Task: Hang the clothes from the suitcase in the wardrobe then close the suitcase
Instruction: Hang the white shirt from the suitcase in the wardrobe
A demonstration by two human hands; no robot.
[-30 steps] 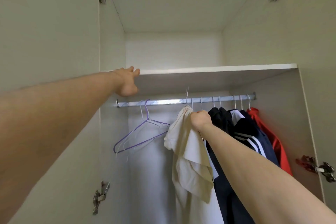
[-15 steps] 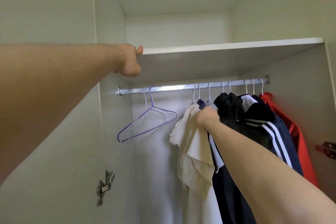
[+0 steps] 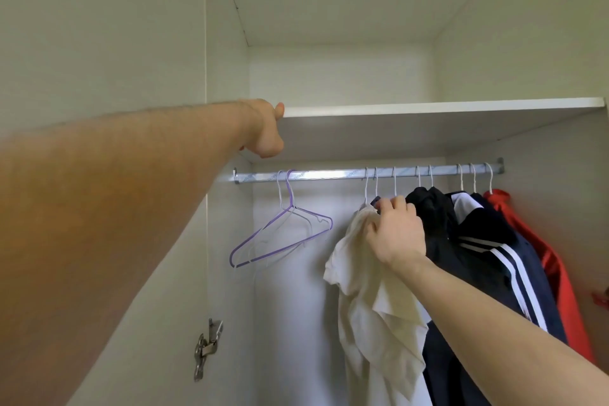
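My right hand (image 3: pixel 397 234) pinches the collar of the cream shirt (image 3: pixel 372 300) with curled fingers just under the metal rail (image 3: pixel 329 174), between the empty purple hanger (image 3: pixel 280 234) and dark jackets (image 3: pixel 478 257), while my left hand (image 3: pixel 267 128) grips the shelf (image 3: pixel 428 107) edge above the rail.

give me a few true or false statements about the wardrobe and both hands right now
1. The left hand grips the shelf edge. True.
2. The purple hanger carries a shirt. False: it hangs bare on the rail.
3. The right hand is at the cream shirt, near its collar. True.
4. The red garment hangs at the rail's left end. False: it is furthest right.
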